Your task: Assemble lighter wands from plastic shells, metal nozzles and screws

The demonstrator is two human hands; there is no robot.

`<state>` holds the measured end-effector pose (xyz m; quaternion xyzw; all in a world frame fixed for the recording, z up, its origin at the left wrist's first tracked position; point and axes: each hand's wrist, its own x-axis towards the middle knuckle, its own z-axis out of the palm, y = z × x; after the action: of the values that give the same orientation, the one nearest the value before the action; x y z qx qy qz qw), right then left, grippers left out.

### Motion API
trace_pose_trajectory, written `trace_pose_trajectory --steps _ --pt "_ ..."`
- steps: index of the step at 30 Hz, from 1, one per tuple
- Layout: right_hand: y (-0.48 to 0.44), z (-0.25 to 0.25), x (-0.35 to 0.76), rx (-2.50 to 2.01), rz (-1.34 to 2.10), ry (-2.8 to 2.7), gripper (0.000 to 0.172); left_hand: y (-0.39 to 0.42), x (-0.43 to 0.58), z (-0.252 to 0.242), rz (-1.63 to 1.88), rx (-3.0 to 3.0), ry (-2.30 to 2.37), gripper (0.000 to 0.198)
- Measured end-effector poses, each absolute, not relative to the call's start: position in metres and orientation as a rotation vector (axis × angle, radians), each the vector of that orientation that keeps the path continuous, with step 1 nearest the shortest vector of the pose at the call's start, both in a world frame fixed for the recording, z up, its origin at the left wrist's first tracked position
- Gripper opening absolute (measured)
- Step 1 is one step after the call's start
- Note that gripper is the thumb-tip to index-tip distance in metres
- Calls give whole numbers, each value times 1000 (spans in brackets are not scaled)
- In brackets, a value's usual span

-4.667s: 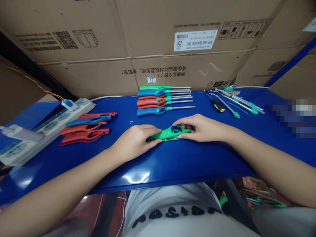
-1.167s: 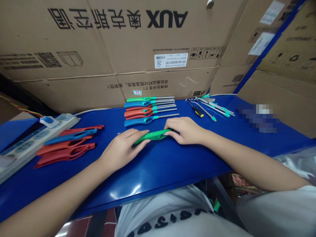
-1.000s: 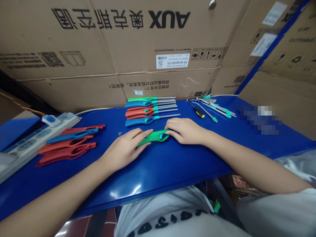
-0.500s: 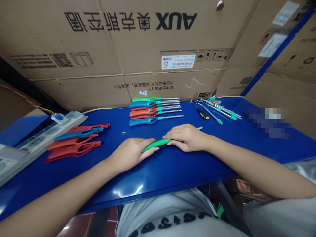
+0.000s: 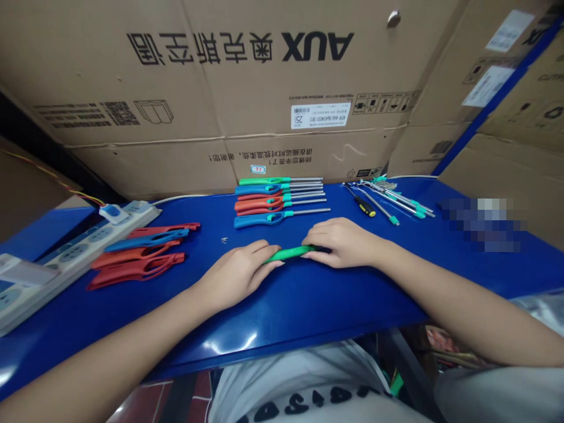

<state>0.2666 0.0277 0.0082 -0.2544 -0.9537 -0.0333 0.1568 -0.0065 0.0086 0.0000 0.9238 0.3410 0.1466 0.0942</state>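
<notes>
The left hand (image 5: 247,267) and right hand (image 5: 341,244) grasp opposite ends of a green handle (image 5: 288,254), neither looking nearer from here, its long axis roughly following the front edge of the worktop (image 5: 308,305).

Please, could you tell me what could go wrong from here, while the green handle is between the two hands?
The green lighter handle is held at its ends by the left hand and right hand, so it might slip if one grip loosens. The small bits lie just beyond the left hand and could be brushed away. The nearest blue lighter could perhaps be knocked out of its row.
</notes>
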Motion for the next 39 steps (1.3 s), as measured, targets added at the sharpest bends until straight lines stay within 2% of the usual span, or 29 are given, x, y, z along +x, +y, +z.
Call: trace_pose_trajectory --steps 8,12,16,19,25,30,35,39 --pt "22 2 260 -655 -343 -2616 35 2 -6 6 433 2748 1067 30" --pt "25 5 260 -670 -212 -2611 31 3 -6 6 413 2818 1117 30" --pt "37 11 275 -806 -162 -2635 35 10 -10 7 412 2878 1169 27" --pt "45 13 286 -886 -147 -2634 28 14 -13 8 429 2868 1222 28" --pt "43 8 281 -740 -173 -2683 28 10 -12 6 518 2822 1131 26" --pt "32 -1 264 -582 -494 -2675 30 4 -6 5 603 2592 1074 28" --pt "28 -6 263 -516 -506 -2648 26 8 -2 3 555 2108 1108 40" --pt "26 -5 263 -493 -490 -2647 23 6 -2 5 565 2094 1100 38"
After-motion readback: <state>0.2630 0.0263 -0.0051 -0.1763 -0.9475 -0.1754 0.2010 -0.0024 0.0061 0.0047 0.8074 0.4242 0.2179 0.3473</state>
